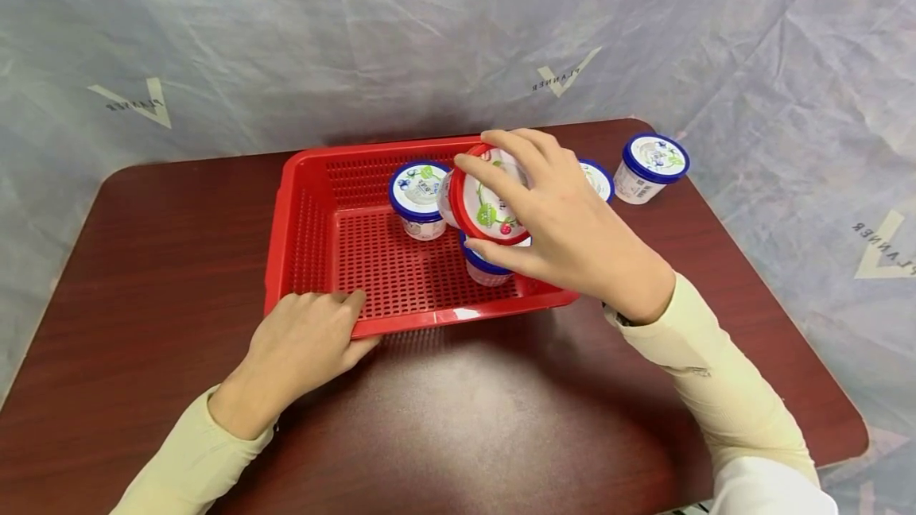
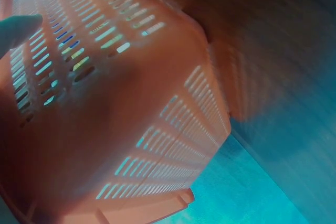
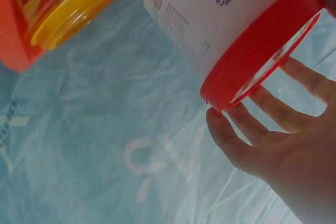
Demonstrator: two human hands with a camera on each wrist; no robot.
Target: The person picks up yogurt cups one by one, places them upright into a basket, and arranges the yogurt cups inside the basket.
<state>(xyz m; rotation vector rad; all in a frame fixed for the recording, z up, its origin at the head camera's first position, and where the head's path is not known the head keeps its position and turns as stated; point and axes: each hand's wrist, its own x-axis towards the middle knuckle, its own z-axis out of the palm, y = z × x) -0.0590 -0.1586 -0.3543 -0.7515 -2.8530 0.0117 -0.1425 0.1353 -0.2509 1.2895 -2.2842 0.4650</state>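
In red basket [image 1: 401, 324], blue-lidded tubs [image 1: 420, 199], upright

In the head view, the right grip [image 1: 572, 221] hides most of one blue-lidded tub [image 1: 597, 179] from us; in the right-wrist view, we cannot read the small print [image 3: 181, 27] on the red-lidded tub [image 3: 231, 30].

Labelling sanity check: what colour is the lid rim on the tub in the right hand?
The lid rim is red, clearest in the right wrist view.

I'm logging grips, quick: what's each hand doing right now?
Left hand: closed, holding the red perforated basket by its rim.
Right hand: holding a tilted red-lidded tub by its lid.
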